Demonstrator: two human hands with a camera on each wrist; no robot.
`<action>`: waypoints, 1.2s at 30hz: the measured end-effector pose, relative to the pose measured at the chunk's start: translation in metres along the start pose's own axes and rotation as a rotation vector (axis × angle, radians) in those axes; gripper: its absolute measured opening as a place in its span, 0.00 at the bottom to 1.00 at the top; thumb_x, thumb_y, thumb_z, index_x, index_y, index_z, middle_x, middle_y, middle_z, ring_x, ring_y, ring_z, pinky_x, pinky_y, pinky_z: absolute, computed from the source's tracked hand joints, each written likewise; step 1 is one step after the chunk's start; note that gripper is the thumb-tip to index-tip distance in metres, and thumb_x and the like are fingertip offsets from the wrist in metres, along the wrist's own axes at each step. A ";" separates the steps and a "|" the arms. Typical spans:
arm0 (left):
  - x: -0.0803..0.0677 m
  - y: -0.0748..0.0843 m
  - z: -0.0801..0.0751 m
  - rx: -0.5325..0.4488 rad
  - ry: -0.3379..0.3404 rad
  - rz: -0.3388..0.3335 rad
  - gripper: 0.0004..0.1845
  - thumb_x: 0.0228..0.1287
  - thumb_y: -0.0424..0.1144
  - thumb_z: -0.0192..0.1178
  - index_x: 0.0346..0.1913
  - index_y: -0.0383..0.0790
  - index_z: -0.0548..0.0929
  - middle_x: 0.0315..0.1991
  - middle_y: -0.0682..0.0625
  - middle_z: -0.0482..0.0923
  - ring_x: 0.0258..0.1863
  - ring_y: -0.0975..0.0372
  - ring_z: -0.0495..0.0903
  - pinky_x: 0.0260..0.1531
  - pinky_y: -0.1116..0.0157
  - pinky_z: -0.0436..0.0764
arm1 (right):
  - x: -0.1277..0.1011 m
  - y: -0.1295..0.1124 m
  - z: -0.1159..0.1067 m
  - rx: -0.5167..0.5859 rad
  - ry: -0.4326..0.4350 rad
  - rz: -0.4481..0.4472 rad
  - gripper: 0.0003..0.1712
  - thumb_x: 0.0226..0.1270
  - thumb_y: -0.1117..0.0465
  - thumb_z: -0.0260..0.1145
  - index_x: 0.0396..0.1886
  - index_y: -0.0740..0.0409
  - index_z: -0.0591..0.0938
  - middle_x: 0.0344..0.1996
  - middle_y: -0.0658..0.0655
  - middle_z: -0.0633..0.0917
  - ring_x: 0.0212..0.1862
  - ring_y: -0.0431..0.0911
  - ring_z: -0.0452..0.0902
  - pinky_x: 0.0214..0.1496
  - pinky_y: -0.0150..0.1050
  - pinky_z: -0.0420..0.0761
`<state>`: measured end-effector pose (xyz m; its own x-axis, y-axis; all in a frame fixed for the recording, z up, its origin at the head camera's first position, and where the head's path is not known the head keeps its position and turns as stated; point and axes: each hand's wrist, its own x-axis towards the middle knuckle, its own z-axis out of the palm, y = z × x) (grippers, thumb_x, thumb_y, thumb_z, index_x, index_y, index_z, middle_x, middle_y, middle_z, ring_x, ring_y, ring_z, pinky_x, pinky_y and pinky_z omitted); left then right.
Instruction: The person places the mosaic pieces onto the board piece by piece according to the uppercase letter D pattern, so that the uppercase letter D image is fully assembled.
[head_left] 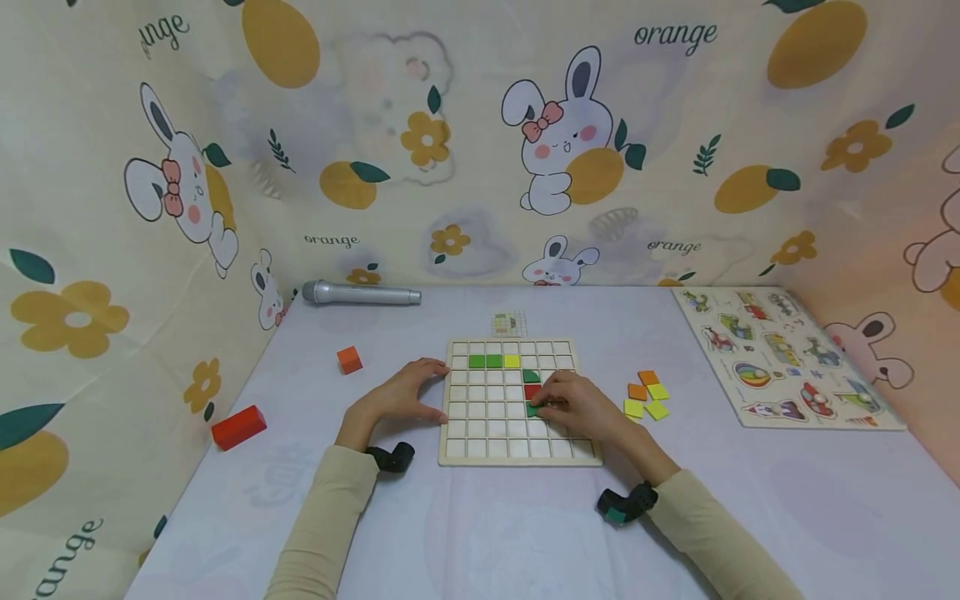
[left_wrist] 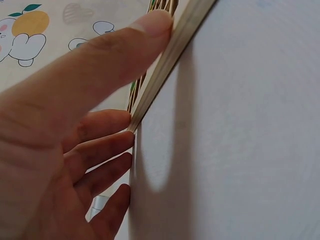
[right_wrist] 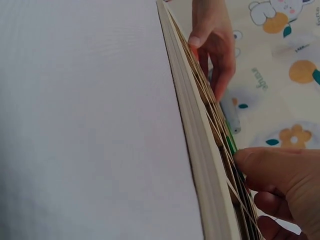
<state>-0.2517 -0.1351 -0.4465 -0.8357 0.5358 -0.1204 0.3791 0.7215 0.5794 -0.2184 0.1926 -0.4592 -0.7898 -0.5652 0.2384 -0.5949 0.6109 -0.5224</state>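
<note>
Two hands are at a square board [head_left: 517,462] with a grid, which lies on the white table [head_left: 480,533]. The left hand [head_left: 405,393] has its thumb and fingers spread apart, and they touch the board's left edge. The right hand [head_left: 579,406] is over the board's right part, its thumb and finger pinching a small green piece [head_left: 532,411]. Those fingers cover some of the green piece, so I can't tell its whole shape. A red piece [head_left: 532,391] sits just above it, partly hidden too, and over that is a green piece with a round side [head_left: 531,376]. Higher up, two green squares [head_left: 484,361] and a yellow square [head_left: 512,361] sit in a row. The hand also hides some of the grid boxes. Orange and yellow pieces [head_left: 648,391] lie loose to the right, near the right wrist. The little card [head_left: 508,323] behind the board is too small to read well. From both wrists, the board shows almost edge-on, so its pieces are hard to see. Both sleeves [head_left: 318,517] are cut off at the bottom.
</note>
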 end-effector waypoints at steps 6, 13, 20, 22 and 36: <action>-0.001 0.002 -0.002 0.006 -0.004 0.012 0.43 0.45 0.50 0.73 0.64 0.39 0.68 0.68 0.44 0.61 0.69 0.51 0.55 0.68 0.52 0.56 | -0.002 0.003 -0.009 0.041 -0.006 0.043 0.10 0.57 0.60 0.70 0.40 0.51 0.85 0.35 0.45 0.80 0.37 0.39 0.71 0.35 0.31 0.76; -0.001 0.001 -0.002 0.002 -0.004 0.024 0.42 0.45 0.49 0.73 0.64 0.38 0.69 0.68 0.43 0.61 0.69 0.50 0.55 0.68 0.52 0.56 | -0.012 0.012 -0.027 0.052 0.011 0.168 0.14 0.58 0.57 0.69 0.45 0.52 0.83 0.39 0.47 0.80 0.39 0.43 0.72 0.40 0.37 0.77; 0.000 0.000 -0.002 0.015 -0.008 0.030 0.42 0.45 0.51 0.72 0.64 0.39 0.68 0.68 0.44 0.61 0.69 0.50 0.55 0.68 0.52 0.56 | -0.033 0.026 -0.046 0.063 0.065 0.175 0.15 0.58 0.59 0.69 0.46 0.54 0.83 0.40 0.51 0.81 0.41 0.44 0.73 0.41 0.36 0.78; -0.001 0.001 -0.002 0.013 -0.006 0.027 0.43 0.45 0.50 0.72 0.64 0.39 0.68 0.68 0.44 0.61 0.69 0.50 0.55 0.68 0.51 0.56 | -0.037 0.029 -0.052 0.055 0.086 0.151 0.15 0.57 0.61 0.69 0.45 0.57 0.83 0.39 0.53 0.82 0.40 0.45 0.73 0.39 0.37 0.79; 0.000 -0.002 0.000 -0.004 -0.004 0.009 0.43 0.44 0.51 0.73 0.64 0.40 0.68 0.68 0.44 0.61 0.69 0.51 0.55 0.68 0.52 0.56 | -0.062 0.040 -0.070 0.003 -0.022 0.185 0.15 0.50 0.63 0.74 0.40 0.58 0.85 0.34 0.50 0.82 0.33 0.43 0.69 0.31 0.31 0.71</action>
<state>-0.2526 -0.1365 -0.4471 -0.8305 0.5444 -0.1183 0.3853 0.7146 0.5839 -0.2032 0.2910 -0.4376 -0.8824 -0.4551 0.1197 -0.4390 0.7043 -0.5579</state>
